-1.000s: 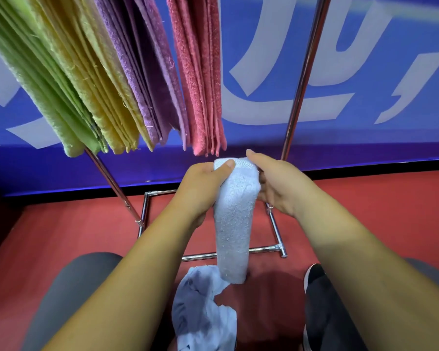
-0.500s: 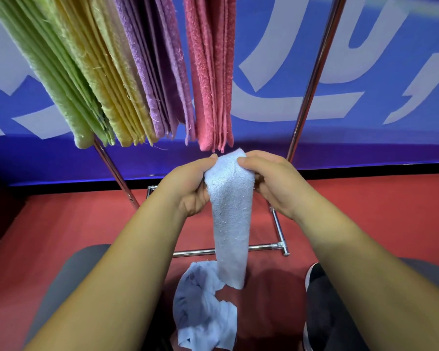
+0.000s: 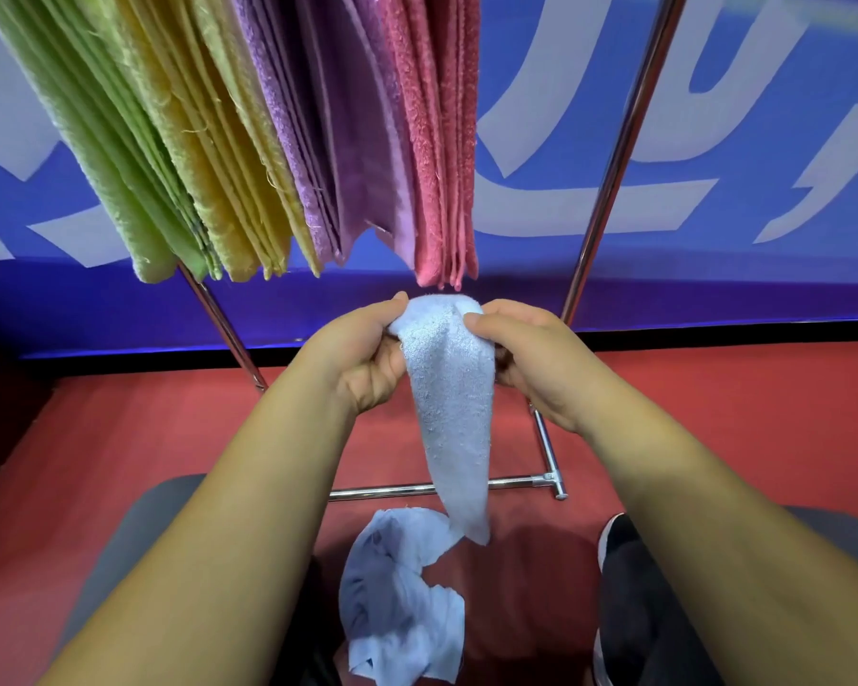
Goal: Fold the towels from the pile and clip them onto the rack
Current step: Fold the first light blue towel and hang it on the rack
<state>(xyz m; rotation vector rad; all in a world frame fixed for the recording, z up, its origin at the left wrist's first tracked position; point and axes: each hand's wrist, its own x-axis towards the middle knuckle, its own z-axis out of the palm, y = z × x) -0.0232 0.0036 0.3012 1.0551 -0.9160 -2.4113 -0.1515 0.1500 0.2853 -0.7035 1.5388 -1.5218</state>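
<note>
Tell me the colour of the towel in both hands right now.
Pale blue towel, gripped at its top by the left hand and right hand; head view.

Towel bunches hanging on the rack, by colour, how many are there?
4: green towels at far left, then yellow towels, purple towels, and pink towels rightmost. More may hang beyond the frame's left edge.

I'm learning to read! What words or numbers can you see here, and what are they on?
Blue banner: big white strokes, cut off by the frame and partly behind the hanging towels; cannot be read.
No words, labels or numbers show on the hanging towels, the held towel or the rack.
</note>
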